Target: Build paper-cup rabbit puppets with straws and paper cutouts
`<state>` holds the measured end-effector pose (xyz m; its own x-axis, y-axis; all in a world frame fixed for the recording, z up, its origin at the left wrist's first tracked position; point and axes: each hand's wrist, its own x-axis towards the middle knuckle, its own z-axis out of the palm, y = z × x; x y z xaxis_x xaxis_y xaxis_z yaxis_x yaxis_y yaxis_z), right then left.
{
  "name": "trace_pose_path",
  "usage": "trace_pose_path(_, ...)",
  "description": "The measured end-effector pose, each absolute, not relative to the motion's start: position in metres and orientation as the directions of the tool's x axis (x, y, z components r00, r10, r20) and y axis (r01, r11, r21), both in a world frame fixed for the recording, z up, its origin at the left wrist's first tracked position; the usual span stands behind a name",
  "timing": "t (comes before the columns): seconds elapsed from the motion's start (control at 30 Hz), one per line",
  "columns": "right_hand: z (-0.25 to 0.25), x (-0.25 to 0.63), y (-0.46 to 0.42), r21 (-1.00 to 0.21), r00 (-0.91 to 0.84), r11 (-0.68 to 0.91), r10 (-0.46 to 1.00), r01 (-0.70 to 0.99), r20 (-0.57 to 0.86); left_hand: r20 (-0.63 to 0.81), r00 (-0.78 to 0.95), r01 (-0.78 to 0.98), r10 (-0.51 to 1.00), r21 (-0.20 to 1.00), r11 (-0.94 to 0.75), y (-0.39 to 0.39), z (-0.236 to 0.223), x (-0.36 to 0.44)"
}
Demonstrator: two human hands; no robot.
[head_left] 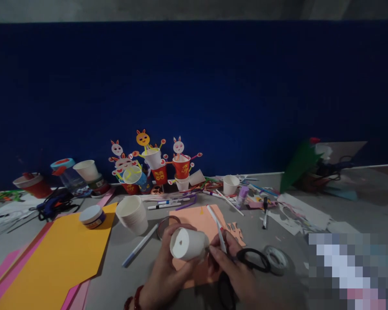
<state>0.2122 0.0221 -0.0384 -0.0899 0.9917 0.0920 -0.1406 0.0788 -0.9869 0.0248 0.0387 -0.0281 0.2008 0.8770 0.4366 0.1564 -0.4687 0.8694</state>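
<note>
My left hand (168, 271) is wrapped round a white paper cup (192, 244), tipped on its side so that its base, with a small dark hole, faces left. My right hand (229, 260) grips a pair of scissors (220, 234) with black handles; the blades point up and away, to the right of the cup. Fingertips of that hand are close to the cup's right end, and I cannot tell whether they touch it. Beneath both hands lies a peach sheet of paper (197, 217), with a cut-out scrap (235, 232) at its right edge.
A stack of white cups (132, 215), a lidded jar (92, 216) and yellow card (54, 245) are on the left. Decorated cup figures (181, 165) stand at the back among markers (168, 206). A tape roll (276, 260) and paper scraps (304, 213) lie right.
</note>
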Motion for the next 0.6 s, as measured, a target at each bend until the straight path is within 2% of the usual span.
trace_pose_path(0.1, -0.040, 0.212, 0.023, -0.979, -0.151, 0.043, 0.986, -0.198, 0.074, 0.383, 0.223, 0.126, 0.897, 0.901, -0.416, 0.041, -0.028, 0.022)
trace_pose_path(0.2, -0.042, 0.213, 0.023, -0.984, -0.188, 0.056, 0.978, -0.172, 0.089, 0.329, 0.250, 0.103, 0.911, 0.926, -0.363, 0.043, -0.031, 0.017)
trace_pose_path(0.4, -0.041, 0.217, 0.020, -0.997, -0.208, 0.076, 0.975, -0.019, 0.079, 0.290, 0.214, 0.150, 0.933, 0.934, -0.325, 0.042, -0.027, 0.012)
trace_pose_path(0.6, -0.042, 0.219, 0.018, -0.952, -0.206, 0.222, 0.962, 0.210, 0.179, 0.311, 0.273, 0.208, 0.910, 0.905, -0.371, 0.045, -0.020, 0.009)
